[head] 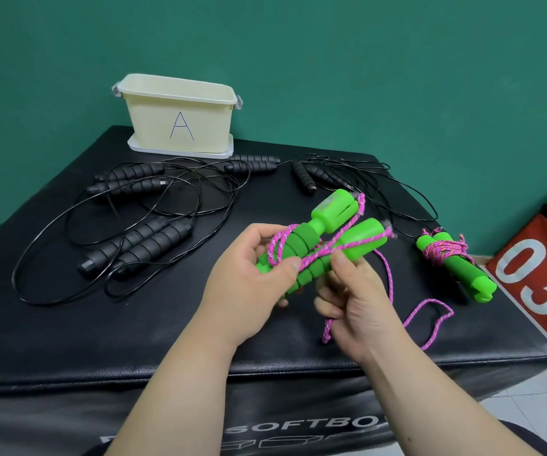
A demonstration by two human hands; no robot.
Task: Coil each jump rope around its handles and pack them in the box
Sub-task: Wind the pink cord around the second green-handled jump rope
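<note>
Nearest, on the black padded vinyl block (101,324) with white lettering on its front, the loose tail of the pink braided cord (430,311) lies in slack loops just right of the wrists, free to be drawn up as the winding goes on. Above it the right hand (357,301) pinches that cord between thumb and forefinger where it crosses the handles, its other fingers curled underneath. The grip looks meant to keep the turn taut and steer it. The left hand (249,274) is closed round the foam-ringed ends of the two bright green plastic handles (331,225). It holds them side by side as one spool, with the thumb on the turns already laid, probably so they do not slip. Only a few turns are on, so this rope seems early in its coiling.

To the right, on the block, a second green-handled rope (446,258) lies bound in its own pink cord, apparently finished and set aside for packing. Beyond the block's right edge stands a red and green padded cube marked 03 (535,274).

Farther back, several black jump ropes (140,245) with ribbed foam handles sprawl uncoiled, their thin cords overlapping, so most of the work seems left. At the far edge the cream plastic box (180,120) marked A stands open on its white lid (180,153), ready to receive bundles; its floor is hidden from this angle
</note>
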